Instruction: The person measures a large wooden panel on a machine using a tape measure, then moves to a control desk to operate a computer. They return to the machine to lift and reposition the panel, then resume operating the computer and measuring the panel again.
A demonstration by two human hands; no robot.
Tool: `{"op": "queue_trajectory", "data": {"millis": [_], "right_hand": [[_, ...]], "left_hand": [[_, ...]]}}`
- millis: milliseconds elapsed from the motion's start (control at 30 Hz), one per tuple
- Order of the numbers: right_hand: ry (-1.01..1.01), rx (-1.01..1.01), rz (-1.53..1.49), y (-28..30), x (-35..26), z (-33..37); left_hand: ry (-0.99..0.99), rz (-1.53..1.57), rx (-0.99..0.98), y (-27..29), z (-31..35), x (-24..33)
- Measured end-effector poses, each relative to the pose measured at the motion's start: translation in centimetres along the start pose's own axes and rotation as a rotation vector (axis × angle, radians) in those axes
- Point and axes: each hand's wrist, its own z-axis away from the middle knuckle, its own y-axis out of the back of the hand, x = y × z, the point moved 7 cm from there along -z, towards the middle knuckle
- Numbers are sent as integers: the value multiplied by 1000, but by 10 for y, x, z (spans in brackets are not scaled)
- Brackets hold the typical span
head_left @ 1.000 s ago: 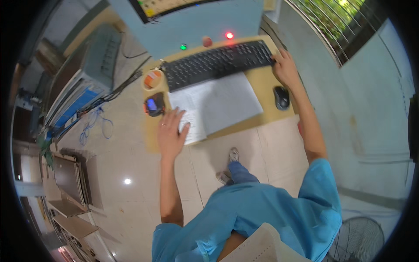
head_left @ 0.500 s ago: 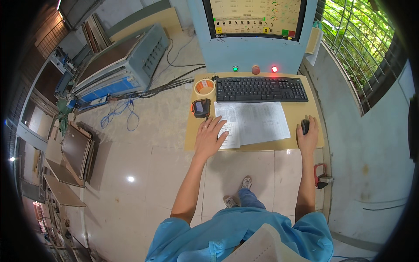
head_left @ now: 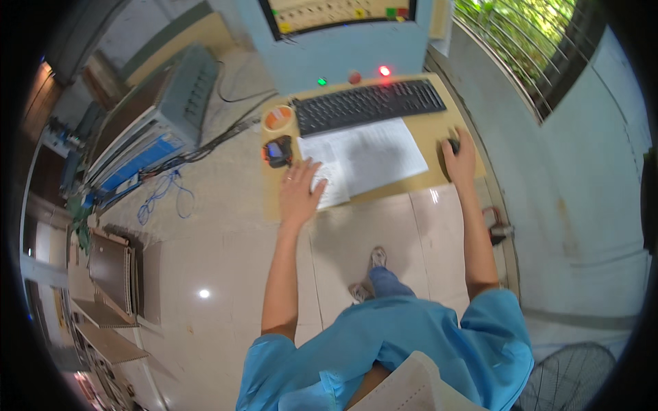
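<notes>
My left hand [head_left: 300, 188] lies flat with fingers spread, over the left edge of a small printed slip [head_left: 332, 186] and the wooden board beside it. Partly under that slip is a larger printed sheet [head_left: 384, 156]. Just beyond my left fingertips sits a black and orange tape measure [head_left: 277, 151], and behind it a roll of tape [head_left: 279, 119]. My right hand [head_left: 460, 162] is wrapped round a black computer mouse [head_left: 454, 145] near the board's right edge. A black keyboard [head_left: 370, 106] lies beyond the papers.
The wooden board [head_left: 447, 179] juts from a blue cabinet with a screen [head_left: 343, 15] and lit buttons. A barred window [head_left: 524, 51] and wall stand at right. Panels [head_left: 113, 270] lean at left, near a blue-grey machine [head_left: 175, 103]. A round wire guard [head_left: 572, 380] shows at lower right.
The view has tilted and swung right, so the board appears farther left and higher. My left hand still rests on the slip and my right hand still holds the mouse.
</notes>
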Motion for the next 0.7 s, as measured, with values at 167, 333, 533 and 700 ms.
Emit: {"op": "queue_trajectory", "data": {"millis": [167,333,533,700], "right_hand": [[250,-92,28,-16,-3,-69],[357,-295,165,-64,2,-118],[451,-304,117,-84,-3,-129],[442,-346,119,-93,-6,-136]], "left_hand": [[15,51,1,6,-1,4],[51,31,-31,9,-7,6],[64,25,-37,8,-9,7],[77,29,-30,8,-9,6]]}}
